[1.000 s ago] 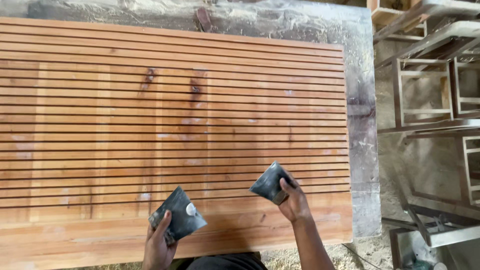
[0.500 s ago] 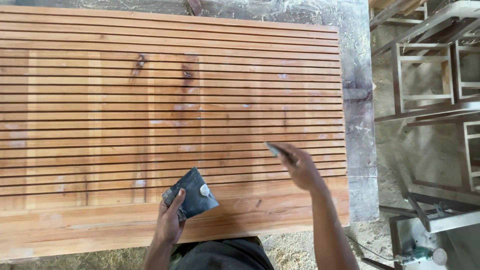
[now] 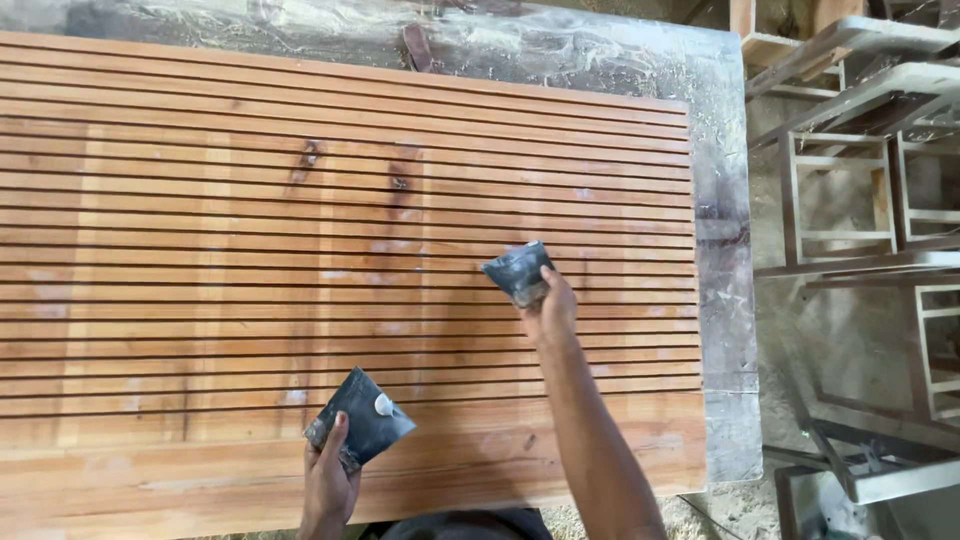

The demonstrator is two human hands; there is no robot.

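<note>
A large wooden panel point(image 3: 200, 250) cut with many parallel grooves lies flat in front of me. My left hand point(image 3: 328, 480) holds a dark folded sheet of sandpaper point(image 3: 365, 418) with a pale blob on it, near the panel's smooth front band. My right hand point(image 3: 548, 308) reaches further out and grips a second dark piece of sandpaper point(image 3: 517, 272), held over the grooves right of centre.
The panel rests on a dusty grey table point(image 3: 725, 300) whose bare edge shows at the right and back. Wooden frames and stools point(image 3: 860, 190) stand stacked to the right. Sawdust covers the floor point(image 3: 720, 510) below.
My right hand has moved forward and up over the grooves with its sandpaper. My left hand has stayed near the front edge, shifting a little.
</note>
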